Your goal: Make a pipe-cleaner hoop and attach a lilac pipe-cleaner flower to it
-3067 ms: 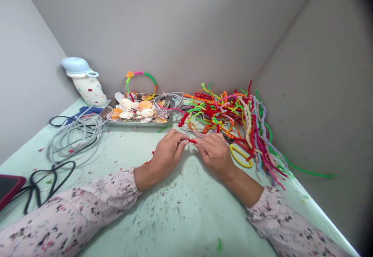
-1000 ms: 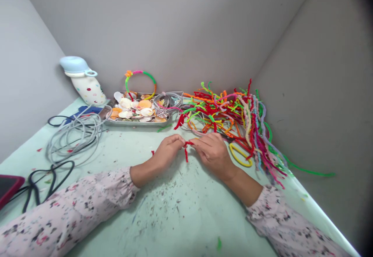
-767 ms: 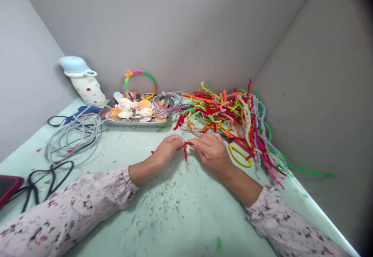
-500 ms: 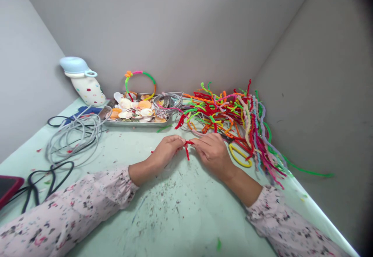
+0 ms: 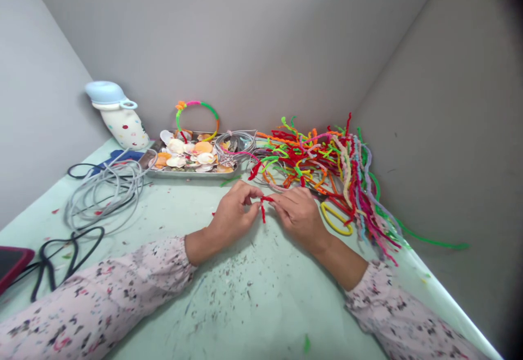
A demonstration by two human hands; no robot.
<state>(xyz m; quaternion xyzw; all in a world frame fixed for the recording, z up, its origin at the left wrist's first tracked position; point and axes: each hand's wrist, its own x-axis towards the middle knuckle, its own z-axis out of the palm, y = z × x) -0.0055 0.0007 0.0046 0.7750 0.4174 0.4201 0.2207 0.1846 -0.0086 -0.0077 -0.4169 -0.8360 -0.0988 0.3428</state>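
Between my two hands is a short red pipe cleaner (image 5: 263, 215), bent, with one end hanging down over the table. My right hand (image 5: 300, 215) pinches its right part between thumb and fingers. On the other side, my left hand (image 5: 233, 213) has thumb and forefinger curved in a loose ring, their tips at the left end of the red piece. A large heap of pipe cleaners (image 5: 310, 156) in many colours lies just beyond my right hand. Scissors with a yellow handle (image 5: 337, 219) lie beside that hand, partly under the heap.
A metal tray (image 5: 192, 175) of seashells (image 5: 204, 147) stands at the back, with a colourful pipe-cleaner ring (image 5: 210, 107) upright in it. Left are a bottle (image 5: 125, 126), coiled grey cord (image 5: 102, 196), black cord (image 5: 73, 251) and a red-edged device (image 5: 16, 264). Grey walls enclose the table.
My left forefinger and thumb have spread apart from a tight pinch into a looser ring at the red pipe cleaner. My right hand has hardly moved.
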